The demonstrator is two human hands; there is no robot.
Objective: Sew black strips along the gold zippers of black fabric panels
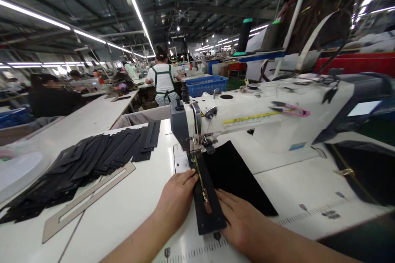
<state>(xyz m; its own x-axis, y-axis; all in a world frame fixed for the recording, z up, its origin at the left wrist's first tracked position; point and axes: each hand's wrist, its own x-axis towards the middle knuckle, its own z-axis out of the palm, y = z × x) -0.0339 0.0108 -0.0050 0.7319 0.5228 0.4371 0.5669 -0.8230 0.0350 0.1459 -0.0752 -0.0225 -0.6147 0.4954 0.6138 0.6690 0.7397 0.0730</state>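
Note:
A black rectangular panel (211, 213) with a gold-toothed zipper (200, 181) down its middle lies under the needle area of a white sewing machine (247, 111). My left hand (177, 193) has its fingers bunched closed at the panel's left edge, close to the presser foot. Along the panel's right edge my right hand (239, 220) lies flat, fingers stretched out over the black fabric piece (237, 172). That fabric spreads to the right beneath the panel. The zipper's pull end shows near the panel's lower part.
Several black slotted pieces (92, 158) lie heaped at left, beside a beige slotted template (89, 201). Pink-handled snips (290, 109) rest on the machine. A dark zippered piece (364, 172) lies at right. Ahead, a person (163, 78) stands near a blue basket (206, 85).

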